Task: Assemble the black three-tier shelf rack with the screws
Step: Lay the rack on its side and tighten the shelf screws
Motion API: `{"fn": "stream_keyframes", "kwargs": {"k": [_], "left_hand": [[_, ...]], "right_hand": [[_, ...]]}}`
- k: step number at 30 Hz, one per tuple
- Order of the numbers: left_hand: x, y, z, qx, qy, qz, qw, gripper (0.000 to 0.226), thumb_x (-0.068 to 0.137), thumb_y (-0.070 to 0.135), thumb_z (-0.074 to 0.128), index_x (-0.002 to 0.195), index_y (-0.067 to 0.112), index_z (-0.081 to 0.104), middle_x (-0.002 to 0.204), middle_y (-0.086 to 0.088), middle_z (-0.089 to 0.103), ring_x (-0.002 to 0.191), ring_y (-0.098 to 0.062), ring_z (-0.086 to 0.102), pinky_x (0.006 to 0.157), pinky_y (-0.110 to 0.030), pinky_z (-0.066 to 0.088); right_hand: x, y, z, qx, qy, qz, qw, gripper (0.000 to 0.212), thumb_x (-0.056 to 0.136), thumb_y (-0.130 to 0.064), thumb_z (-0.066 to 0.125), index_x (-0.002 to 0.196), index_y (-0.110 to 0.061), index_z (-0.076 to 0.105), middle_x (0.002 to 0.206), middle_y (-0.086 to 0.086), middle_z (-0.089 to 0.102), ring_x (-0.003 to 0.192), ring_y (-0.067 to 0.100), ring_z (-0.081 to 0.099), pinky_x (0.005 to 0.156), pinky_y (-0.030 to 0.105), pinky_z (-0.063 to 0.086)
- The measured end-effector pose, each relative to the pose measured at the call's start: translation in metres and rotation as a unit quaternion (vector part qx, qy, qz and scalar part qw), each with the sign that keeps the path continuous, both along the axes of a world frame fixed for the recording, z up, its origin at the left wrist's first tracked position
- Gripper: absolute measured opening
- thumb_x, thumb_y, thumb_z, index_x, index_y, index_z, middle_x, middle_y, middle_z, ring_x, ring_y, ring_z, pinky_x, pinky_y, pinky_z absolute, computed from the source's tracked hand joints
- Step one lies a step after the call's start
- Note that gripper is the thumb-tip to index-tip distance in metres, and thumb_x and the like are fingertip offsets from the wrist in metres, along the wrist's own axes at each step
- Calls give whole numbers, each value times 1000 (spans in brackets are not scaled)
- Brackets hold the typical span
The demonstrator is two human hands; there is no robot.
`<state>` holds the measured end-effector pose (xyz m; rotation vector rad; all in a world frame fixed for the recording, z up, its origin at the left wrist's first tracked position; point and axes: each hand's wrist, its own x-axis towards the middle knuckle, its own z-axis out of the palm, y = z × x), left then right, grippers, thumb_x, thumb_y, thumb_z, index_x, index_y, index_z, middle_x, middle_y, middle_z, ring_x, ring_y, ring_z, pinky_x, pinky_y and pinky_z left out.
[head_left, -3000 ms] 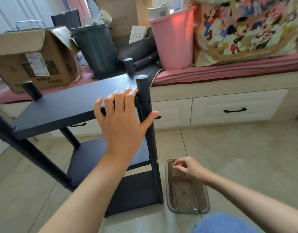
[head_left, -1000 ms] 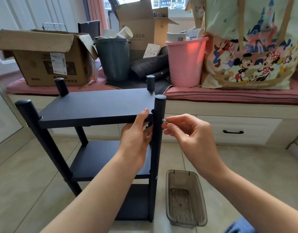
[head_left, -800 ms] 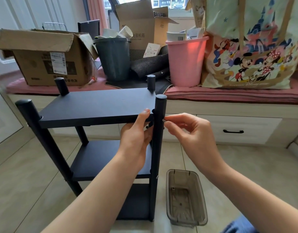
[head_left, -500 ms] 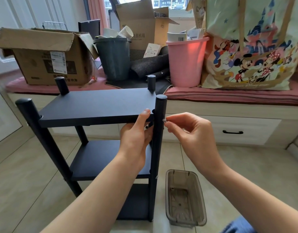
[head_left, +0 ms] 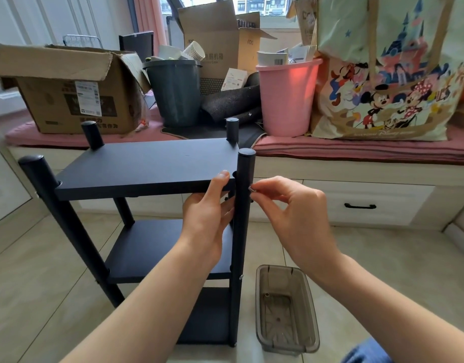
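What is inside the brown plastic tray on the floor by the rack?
The tray looks nearly empty: one small cylindrical part lies near its far end. The near end is hard to make out through the tinted wall.

We are looking at a matte black shelf rack (head_left: 147, 166) standing on beige floor tiles (head_left: 382, 271). Beside it a smoky grey translucent tray (head_left: 287, 310) is showing. Behind, we are seeing a dark grey bin (head_left: 175, 93), a pink bucket (head_left: 288, 98), brown cardboard boxes (head_left: 68, 87), a pale green cartoon-printed bag (head_left: 388, 74) and a dusty pink cushion (head_left: 356, 148).
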<state>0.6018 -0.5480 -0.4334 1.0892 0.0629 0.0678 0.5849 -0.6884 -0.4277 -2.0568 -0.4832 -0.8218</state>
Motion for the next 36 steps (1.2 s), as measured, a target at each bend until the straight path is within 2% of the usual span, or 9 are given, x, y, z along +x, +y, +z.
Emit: {"fn": "stream_keyframes", "kwargs": {"k": [8, 12, 16, 25, 28, 36], "left_hand": [[0, 1, -1, 3, -9, -5, 1000, 27, 96, 32, 63, 107, 9, 71, 105, -8, 77, 96, -24, 74, 88, -37, 56], [0, 0, -1, 1, -7, -3, 1000, 29, 96, 31, 63, 111, 7, 70, 105, -8, 77, 96, -24, 74, 89, -38, 55], [0, 0, -1, 2, -3, 1, 1000, 26, 96, 32, 63, 107, 9, 70, 104, -8, 77, 96, -24, 74, 88, -37, 56], [0, 0, -1, 6, -6, -6, 1000, 30, 97, 33, 61, 111, 7, 70, 104, -7, 77, 94, -22, 75, 87, -35, 54], [-1, 0, -1, 9, -7, -7, 1000, 25, 96, 34, 61, 106, 12, 71, 102, -5, 77, 94, -21, 75, 85, -34, 54], [0, 0, -2, 14, -9, -8, 1000, 29, 97, 34, 60, 111, 10, 68, 104, -5, 77, 95, -21, 75, 92, -39, 55]], "right_hand": [[1, 2, 1, 66, 48, 23, 996, 12, 87, -13, 75, 98, -14, 75, 87, -10, 74, 85, 4, 70, 81, 26, 57], [2, 1, 2, 78, 48, 7, 996, 12, 85, -20, 77, 94, -14, 73, 82, -12, 72, 80, 4, 69, 74, 26, 58], [2, 5, 1, 74, 51, 11, 996, 6, 86, -16, 76, 90, -13, 73, 79, -12, 71, 79, 7, 69, 73, 30, 58], [3, 4, 4, 76, 55, 2, 996, 11, 84, -22, 77, 90, -14, 74, 79, -11, 72, 78, 6, 69, 73, 28, 58], [4, 5, 5, 78, 50, -3, 996, 13, 83, -24, 78, 90, -14, 74, 79, -11, 71, 77, 5, 69, 72, 26, 58], [4, 5, 5, 74, 43, 3, 996, 8, 84, -22, 77, 87, -15, 74, 77, -12, 71, 75, 5, 68, 69, 22, 56]]}}
